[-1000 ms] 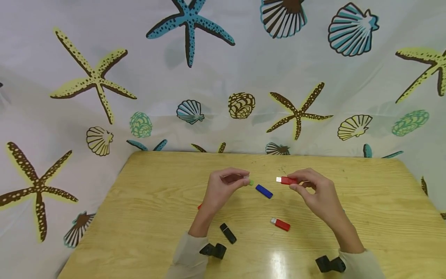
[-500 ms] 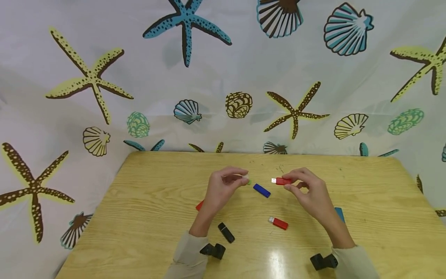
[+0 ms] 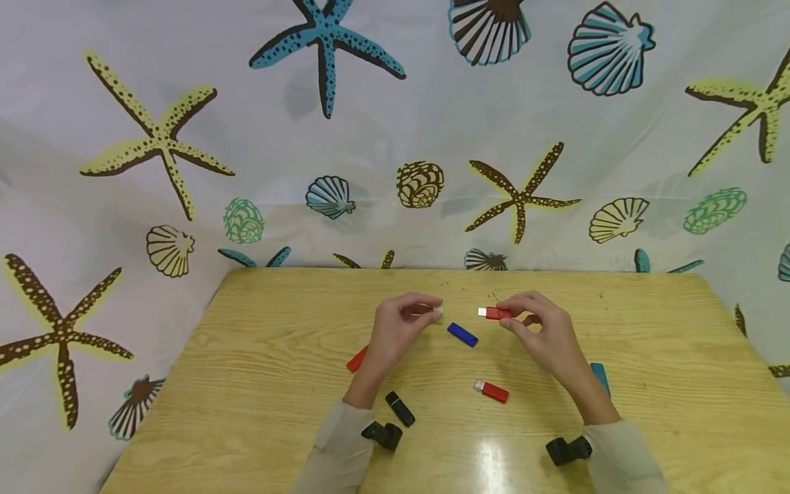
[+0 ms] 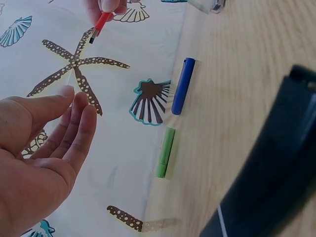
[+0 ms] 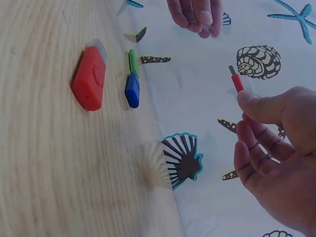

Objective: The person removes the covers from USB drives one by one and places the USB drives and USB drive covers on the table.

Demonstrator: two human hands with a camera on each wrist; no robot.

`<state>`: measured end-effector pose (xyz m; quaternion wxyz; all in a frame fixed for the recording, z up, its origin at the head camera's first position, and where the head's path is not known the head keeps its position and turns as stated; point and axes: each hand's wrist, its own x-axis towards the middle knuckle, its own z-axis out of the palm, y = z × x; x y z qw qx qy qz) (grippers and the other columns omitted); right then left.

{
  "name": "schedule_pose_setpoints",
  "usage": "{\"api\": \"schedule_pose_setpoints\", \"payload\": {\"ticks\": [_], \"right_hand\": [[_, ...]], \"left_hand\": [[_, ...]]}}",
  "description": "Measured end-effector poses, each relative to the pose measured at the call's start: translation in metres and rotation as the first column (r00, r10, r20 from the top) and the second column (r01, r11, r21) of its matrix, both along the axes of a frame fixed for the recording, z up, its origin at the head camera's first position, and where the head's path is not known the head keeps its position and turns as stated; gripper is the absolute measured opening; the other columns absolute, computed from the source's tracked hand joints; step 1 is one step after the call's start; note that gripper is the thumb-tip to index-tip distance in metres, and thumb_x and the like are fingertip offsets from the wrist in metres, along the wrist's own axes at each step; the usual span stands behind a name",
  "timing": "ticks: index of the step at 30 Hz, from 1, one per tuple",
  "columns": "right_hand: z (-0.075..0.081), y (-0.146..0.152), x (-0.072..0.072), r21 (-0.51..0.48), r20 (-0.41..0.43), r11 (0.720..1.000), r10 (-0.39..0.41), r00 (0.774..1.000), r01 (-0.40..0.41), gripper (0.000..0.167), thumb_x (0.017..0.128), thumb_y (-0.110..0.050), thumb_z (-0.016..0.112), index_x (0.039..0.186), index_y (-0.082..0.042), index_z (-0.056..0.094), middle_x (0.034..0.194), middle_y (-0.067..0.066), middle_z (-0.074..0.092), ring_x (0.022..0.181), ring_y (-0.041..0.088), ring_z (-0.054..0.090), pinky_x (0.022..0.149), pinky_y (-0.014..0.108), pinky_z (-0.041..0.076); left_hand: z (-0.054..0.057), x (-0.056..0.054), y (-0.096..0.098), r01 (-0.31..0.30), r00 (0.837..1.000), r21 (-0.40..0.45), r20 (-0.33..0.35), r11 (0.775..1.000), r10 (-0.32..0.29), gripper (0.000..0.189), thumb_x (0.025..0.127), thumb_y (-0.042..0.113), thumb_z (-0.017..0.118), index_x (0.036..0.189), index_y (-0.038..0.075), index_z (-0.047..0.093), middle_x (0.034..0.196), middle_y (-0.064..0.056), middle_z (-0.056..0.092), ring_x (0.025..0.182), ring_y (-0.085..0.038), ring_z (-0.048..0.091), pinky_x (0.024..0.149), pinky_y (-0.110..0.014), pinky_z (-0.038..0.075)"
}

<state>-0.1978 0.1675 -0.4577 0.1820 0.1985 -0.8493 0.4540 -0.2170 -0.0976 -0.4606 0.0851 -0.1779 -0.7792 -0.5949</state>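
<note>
My right hand [image 3: 546, 336] pinches a red USB stick [image 3: 492, 313] between thumb and fingers, its bare metal plug pointing left. Facing it, my left hand [image 3: 401, 326] holds a small translucent piece [image 3: 439, 311], which looks like a cap, at its fingertips. A short gap separates this piece from the plug; both are held above the table. Under the hands lie a blue USB stick [image 3: 462, 334] and a slim green stick [image 4: 166, 153], mostly hidden by the left fingers in the head view. Nearer the front lies another red USB stick [image 3: 494, 392].
A black USB stick [image 3: 401, 409] lies beside the left forearm, and an orange-red one [image 3: 358, 359] is partly behind the left wrist. A teal one [image 3: 600, 377] lies beside the right forearm. Patterned cloth [image 3: 370, 137] hangs behind the wooden table [image 3: 259, 384].
The right hand has moved left with the red USB stick, narrowing the gap to the left hand. The left hand has barely moved. The head view has shifted slightly.
</note>
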Motion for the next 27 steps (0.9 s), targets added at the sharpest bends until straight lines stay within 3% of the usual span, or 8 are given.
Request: {"api": "schedule_pose_setpoints", "payload": {"ticks": [9,13,22,27], "right_hand": [[-0.004,0.002,-0.015,-0.004,0.056,1.000,-0.022,0.998,0.022,0.022,0.089,0.000,0.078,0.111,-0.003,0.077,0.106,0.009,0.070,0.091,0.022,0.064,0.070,0.026,0.056],[-0.008,0.003,-0.024,-0.020,0.089,1.000,-0.022,0.996,0.024,0.022,0.091,-0.002,0.077,0.113,-0.004,0.077,0.109,0.009,0.070,0.094,0.023,0.064,0.072,0.025,0.056],[-0.012,0.006,-0.038,-0.044,0.115,0.999,-0.023,0.993,0.028,0.020,0.092,-0.004,0.077,0.112,-0.004,0.077,0.110,0.010,0.071,0.094,0.022,0.063,0.075,0.025,0.055],[-0.011,0.005,-0.045,-0.044,0.121,0.998,-0.029,0.992,0.034,0.020,0.092,-0.005,0.077,0.112,-0.004,0.077,0.110,0.010,0.071,0.094,0.024,0.063,0.075,0.031,0.057]], "left_hand": [[0.000,-0.017,0.006,-0.020,1.000,-0.065,0.009,0.998,0.021,0.017,0.092,0.009,0.078,0.109,0.006,0.079,0.107,-0.008,0.076,0.094,-0.021,0.074,0.083,-0.034,0.060],[0.001,-0.026,0.008,-0.033,0.999,-0.101,-0.023,0.994,0.031,0.015,0.092,0.009,0.079,0.107,0.005,0.080,0.104,-0.007,0.077,0.092,-0.019,0.074,0.082,-0.032,0.060],[-0.001,-0.041,0.011,-0.020,0.999,-0.144,-0.038,0.989,0.014,0.015,0.092,0.006,0.078,0.106,0.004,0.079,0.102,-0.010,0.077,0.090,-0.022,0.074,0.082,-0.035,0.060],[-0.003,-0.049,0.012,-0.028,0.999,-0.169,-0.036,0.985,0.022,0.014,0.092,0.007,0.077,0.106,0.003,0.079,0.103,-0.010,0.076,0.091,-0.024,0.074,0.083,-0.037,0.060]]}}
